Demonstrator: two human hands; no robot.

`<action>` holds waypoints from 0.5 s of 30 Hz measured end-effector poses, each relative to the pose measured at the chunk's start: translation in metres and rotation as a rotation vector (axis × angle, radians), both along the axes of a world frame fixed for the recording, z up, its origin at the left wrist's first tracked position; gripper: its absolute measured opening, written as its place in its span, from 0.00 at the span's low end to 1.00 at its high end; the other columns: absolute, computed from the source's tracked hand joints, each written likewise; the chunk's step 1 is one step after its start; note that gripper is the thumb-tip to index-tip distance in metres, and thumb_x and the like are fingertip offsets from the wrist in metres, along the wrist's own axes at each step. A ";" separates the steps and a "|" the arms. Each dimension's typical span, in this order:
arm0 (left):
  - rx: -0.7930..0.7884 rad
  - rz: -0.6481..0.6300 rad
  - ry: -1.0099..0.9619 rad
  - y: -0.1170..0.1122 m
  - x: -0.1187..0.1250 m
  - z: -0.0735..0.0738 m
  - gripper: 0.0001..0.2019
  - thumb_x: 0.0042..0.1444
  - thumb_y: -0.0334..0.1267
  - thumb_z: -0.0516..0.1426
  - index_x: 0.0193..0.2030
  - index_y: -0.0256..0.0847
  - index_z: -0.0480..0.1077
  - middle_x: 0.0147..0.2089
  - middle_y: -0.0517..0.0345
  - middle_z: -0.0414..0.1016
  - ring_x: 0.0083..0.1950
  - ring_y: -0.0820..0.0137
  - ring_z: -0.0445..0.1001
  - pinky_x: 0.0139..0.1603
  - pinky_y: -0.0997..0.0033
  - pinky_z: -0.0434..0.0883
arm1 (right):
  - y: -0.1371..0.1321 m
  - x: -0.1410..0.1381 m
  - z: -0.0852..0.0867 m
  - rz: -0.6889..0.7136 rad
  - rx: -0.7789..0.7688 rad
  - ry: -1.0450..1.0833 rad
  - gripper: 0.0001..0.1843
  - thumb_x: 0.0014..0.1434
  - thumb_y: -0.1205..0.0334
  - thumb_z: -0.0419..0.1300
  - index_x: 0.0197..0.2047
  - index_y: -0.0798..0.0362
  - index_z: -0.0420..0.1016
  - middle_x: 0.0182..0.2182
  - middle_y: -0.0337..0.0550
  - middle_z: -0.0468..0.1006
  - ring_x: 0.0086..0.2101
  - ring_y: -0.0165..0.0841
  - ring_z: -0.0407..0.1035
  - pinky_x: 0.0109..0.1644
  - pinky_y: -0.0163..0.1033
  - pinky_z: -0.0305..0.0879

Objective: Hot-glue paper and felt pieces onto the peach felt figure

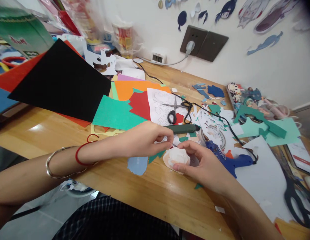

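Observation:
A white, layered rounded piece (177, 158) with a pale peach edge, perhaps of felt or paper, is gripped between the thumb and fingers of my right hand (197, 163). Just over its top, my left hand (155, 138) is closed in a pinch; a tiny thin bit shows at the fingertips, too small to name. Under the white piece and beside it lie a light blue scrap (137, 165) and green scraps (156, 156). A dark green utility knife (182, 129) rests behind my hands. To the right of my right hand is a blue glue gun (227, 159).
Small scissors (175, 107) lie on a drawing sheet (157, 100). Black (61, 80), teal (117, 111) and orange (137, 89) sheets spread leftward. Large black scissors (295, 196) and a phone (301, 155) are at right. A black cable (225, 120) crosses the scraps.

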State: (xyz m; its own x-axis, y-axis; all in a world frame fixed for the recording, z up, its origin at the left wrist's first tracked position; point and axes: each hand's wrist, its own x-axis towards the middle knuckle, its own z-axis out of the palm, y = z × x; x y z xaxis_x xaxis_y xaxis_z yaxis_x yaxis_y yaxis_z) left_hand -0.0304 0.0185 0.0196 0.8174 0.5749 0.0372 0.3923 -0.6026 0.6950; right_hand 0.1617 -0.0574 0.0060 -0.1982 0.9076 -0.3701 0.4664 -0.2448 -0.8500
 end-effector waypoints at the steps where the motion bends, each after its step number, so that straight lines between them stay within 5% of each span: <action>1: -0.008 -0.004 -0.003 0.000 0.000 0.000 0.05 0.56 0.32 0.53 0.31 0.37 0.70 0.21 0.67 0.63 0.21 0.81 0.56 0.23 0.82 0.53 | 0.000 0.000 0.000 -0.003 -0.003 -0.001 0.16 0.46 0.57 0.65 0.39 0.47 0.66 0.29 0.36 0.71 0.30 0.30 0.66 0.30 0.35 0.63; 15: 0.031 0.040 0.040 -0.003 0.003 -0.001 0.07 0.56 0.35 0.53 0.32 0.38 0.71 0.21 0.65 0.63 0.21 0.79 0.56 0.23 0.80 0.53 | 0.000 0.001 0.000 0.026 0.023 -0.022 0.17 0.46 0.56 0.65 0.40 0.46 0.67 0.31 0.37 0.72 0.31 0.32 0.66 0.32 0.36 0.62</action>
State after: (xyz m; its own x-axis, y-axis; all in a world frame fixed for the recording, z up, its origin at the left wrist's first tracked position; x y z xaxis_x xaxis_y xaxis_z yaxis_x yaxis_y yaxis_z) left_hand -0.0275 0.0151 0.0181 0.7950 0.6061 0.0233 0.4433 -0.6068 0.6597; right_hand 0.1631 -0.0570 0.0060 -0.2143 0.9105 -0.3536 0.4910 -0.2125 -0.8448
